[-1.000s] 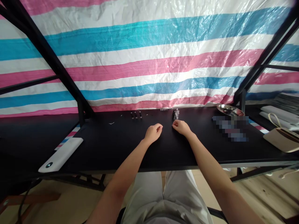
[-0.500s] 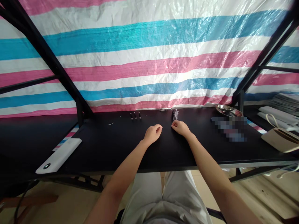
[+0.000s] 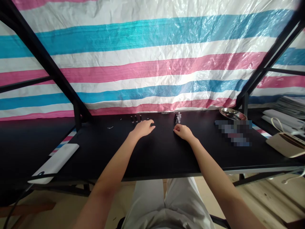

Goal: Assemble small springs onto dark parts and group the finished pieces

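My left hand (image 3: pixel 143 128) lies low over the black table (image 3: pixel 154 152), fingers stretched forward and apart, just in front of three small dark upright pieces (image 3: pixel 135 118) near the back edge. It holds nothing that I can see. My right hand (image 3: pixel 181 131) rests on the table with its fingers curled together in a pinch; what is in it, if anything, is too small to make out. Just behind it stands a small shiny metal and clear object (image 3: pixel 177 117). A short row of tiny metal bits (image 3: pixel 165 113) lies at the back edge.
A white power bank (image 3: pixel 53 163) lies at the table's left front corner. A metal dish (image 3: pixel 230 113) sits at the right rear beside a blurred patch. A tan bag with handles (image 3: pixel 286 141) and stacked flat items lie far right. Black frame posts rise on both sides, a striped tarp behind.
My left hand has moved forward and to the left, from beside the right hand to the three dark pieces, and its fingers have spread. The right hand has barely moved.
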{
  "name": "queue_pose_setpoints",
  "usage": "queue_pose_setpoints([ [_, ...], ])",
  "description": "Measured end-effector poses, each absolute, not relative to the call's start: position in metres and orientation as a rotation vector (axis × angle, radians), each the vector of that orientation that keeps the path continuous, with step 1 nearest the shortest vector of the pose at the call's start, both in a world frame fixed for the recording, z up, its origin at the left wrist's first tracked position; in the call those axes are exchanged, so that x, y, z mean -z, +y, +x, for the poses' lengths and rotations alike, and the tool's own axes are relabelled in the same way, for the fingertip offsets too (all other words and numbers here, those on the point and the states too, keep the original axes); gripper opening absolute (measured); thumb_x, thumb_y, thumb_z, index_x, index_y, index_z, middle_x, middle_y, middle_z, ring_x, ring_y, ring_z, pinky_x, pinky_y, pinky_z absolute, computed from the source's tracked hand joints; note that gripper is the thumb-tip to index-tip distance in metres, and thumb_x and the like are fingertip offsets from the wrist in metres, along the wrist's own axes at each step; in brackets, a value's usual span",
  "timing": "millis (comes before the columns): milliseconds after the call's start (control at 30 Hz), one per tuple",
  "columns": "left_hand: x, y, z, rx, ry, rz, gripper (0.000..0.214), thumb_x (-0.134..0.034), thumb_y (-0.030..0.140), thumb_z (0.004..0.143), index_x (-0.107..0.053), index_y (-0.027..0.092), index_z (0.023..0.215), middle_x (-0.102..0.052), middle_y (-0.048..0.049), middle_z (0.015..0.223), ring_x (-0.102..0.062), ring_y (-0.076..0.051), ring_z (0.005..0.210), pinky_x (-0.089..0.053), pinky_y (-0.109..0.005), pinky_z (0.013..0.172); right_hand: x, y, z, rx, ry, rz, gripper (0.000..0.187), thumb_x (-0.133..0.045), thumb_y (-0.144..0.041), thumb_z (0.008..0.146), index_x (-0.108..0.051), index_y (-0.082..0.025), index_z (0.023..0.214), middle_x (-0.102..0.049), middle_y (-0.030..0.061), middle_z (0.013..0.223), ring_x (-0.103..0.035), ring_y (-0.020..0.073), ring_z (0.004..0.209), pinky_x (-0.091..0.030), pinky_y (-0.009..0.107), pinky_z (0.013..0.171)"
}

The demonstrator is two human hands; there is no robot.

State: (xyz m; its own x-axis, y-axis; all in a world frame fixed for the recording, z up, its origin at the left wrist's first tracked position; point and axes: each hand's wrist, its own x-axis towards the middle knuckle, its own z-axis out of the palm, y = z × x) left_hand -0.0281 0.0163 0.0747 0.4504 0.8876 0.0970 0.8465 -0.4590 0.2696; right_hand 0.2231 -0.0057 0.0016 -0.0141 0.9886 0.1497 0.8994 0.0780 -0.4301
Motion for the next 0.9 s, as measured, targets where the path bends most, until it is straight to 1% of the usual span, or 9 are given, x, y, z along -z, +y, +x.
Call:
queue_pose_setpoints([
  [200, -0.088, 0.040, -0.044, -0.280, 1.908, 2.442, 0.037, -0.048, 0.031, 0.083, -0.051, 0.019, 0.117, -0.063, -0.0122, 0.107, -0.060, -0.027, 0.096, -0.044, -0.035, 0.079, -0.001, -0.005, 0.224, -0.304, -1.975, -1.863, 0.010, -0.054, -0.029, 0.078, -0.060, -0.022, 0.080, -0.065, -0.0005, 0.076, -0.058, 0.0126, 0.068, -0.036, 0.021, 0.059],
  [333, -0.088, 0.054, -0.047, -0.279, 2.052, 2.333, 0.038, -0.047, 0.028, 0.084, -0.047, 0.018, 0.120, -0.059, -0.0146, 0.115, -0.057, -0.029, 0.102, -0.044, -0.038, 0.082, -0.001, -0.004, 0.224, -0.307, -1.978, -1.861, 0.010, -0.055, -0.030, 0.078, -0.060, -0.022, 0.081, -0.065, 0.0000, 0.076, -0.058, 0.0127, 0.069, -0.036, 0.021, 0.060],
  [467, -0.083, 0.065, -0.049, -0.293, 2.095, 2.256, 0.039, -0.047, 0.028, 0.083, -0.045, 0.019, 0.122, -0.057, -0.0143, 0.119, -0.056, -0.029, 0.105, -0.045, -0.037, 0.083, -0.002, -0.005, 0.224, -0.311, -1.979, -1.846, 0.010, -0.055, -0.029, 0.078, -0.060, -0.021, 0.081, -0.065, 0.0000, 0.076, -0.058, 0.0126, 0.069, -0.036, 0.020, 0.060],
  [700, -0.060, 0.076, -0.042, -0.372, 2.169, 2.236, 0.036, -0.046, 0.030, 0.083, -0.049, 0.015, 0.115, -0.060, -0.0172, 0.110, -0.058, -0.030, 0.099, -0.046, -0.038, 0.079, -0.004, -0.006, 0.223, -0.317, -1.972, -1.840, 0.009, -0.055, -0.028, 0.077, -0.060, -0.021, 0.079, -0.065, -0.0002, 0.074, -0.057, 0.0123, 0.067, -0.035, 0.021, 0.059],
  [900, -0.044, 0.083, -0.041, -0.526, 2.119, 2.272, 0.022, -0.041, 0.020, 0.084, -0.055, 0.015, 0.100, -0.063, -0.0168, 0.097, -0.061, -0.028, 0.089, -0.045, -0.036, 0.072, -0.004, -0.006, 0.224, -0.313, -1.967, -1.838, 0.009, -0.056, -0.028, 0.077, -0.060, -0.021, 0.080, -0.063, -0.0005, 0.072, -0.056, 0.0118, 0.064, -0.035, 0.021, 0.058],
])
